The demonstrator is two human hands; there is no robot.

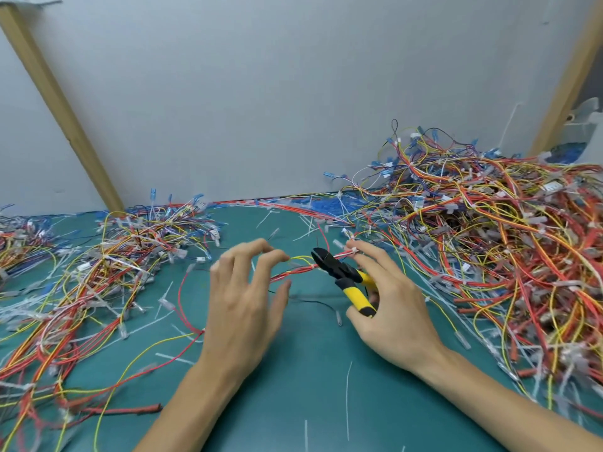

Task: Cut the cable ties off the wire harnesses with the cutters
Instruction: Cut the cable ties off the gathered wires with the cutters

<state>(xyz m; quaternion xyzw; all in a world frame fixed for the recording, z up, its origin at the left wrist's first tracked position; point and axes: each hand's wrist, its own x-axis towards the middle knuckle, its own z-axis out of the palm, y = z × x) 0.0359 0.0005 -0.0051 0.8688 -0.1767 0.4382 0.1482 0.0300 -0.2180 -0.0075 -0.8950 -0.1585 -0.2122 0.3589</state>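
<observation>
Cutters (342, 275) in right hand (391, 308), nose at the tie (312, 266); wires (287, 274) run parallel to desk's (310, 370) front edge toward empty, spread left hand (244, 298).

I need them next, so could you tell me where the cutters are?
Head view, right of centre: the right hand holds the cutters, black head at the red-and-yellow harness.

A teal mat (313, 370) covers the tabletop across the lower half of the frame. Behind it a pale grey wall (261, 93) fills the top. A wooden strip (62, 106) slants down at upper left, another wooden strip (567, 83) at upper right, with a white plastic object (587, 125) beside it.
</observation>
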